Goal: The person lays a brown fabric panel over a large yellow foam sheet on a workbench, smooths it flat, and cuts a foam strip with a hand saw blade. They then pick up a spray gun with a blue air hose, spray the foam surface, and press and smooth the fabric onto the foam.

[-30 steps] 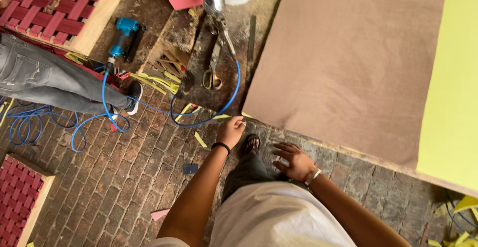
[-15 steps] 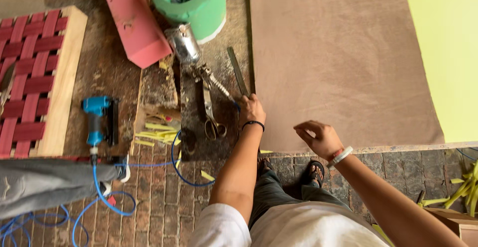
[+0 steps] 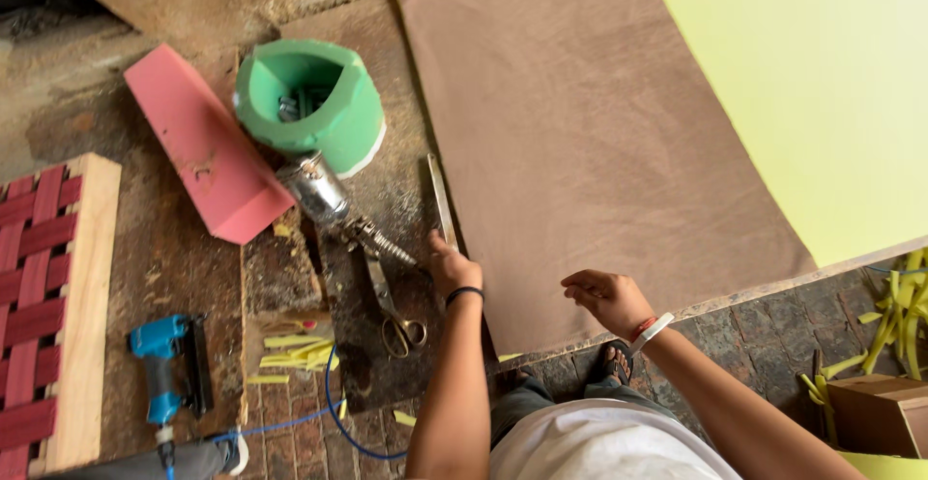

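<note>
Reaching with the left hand to the near end of a thin metal strip. Touching it with the fingertips, knuckles up, fingers bent. Hard to tell if pinching it or just resting on it. Holding the right hand low over the near edge of the brown sheet, fingers loosely curled, nothing in it.

Looks like a picking-up step, just at its start. For a lift: a firm pinch on the strip's near end, thumb on one side and fingers on the other, with care for the thin edge.

Place of the strip: flat on the surface, along the left edge of the brown sheet, pointing away from the body. Near end right under the left fingertips. Apart from the right hand, off to that hand's left.

Just left of the left hand: scissors, handles toward the body, and a spray gun with a shiny cup. Farther up: a green tub and a pink block. Far left: a blue nail gun beside a wooden frame with red straps. Past the brown sheet, on the right: a big yellow sheet.
</note>
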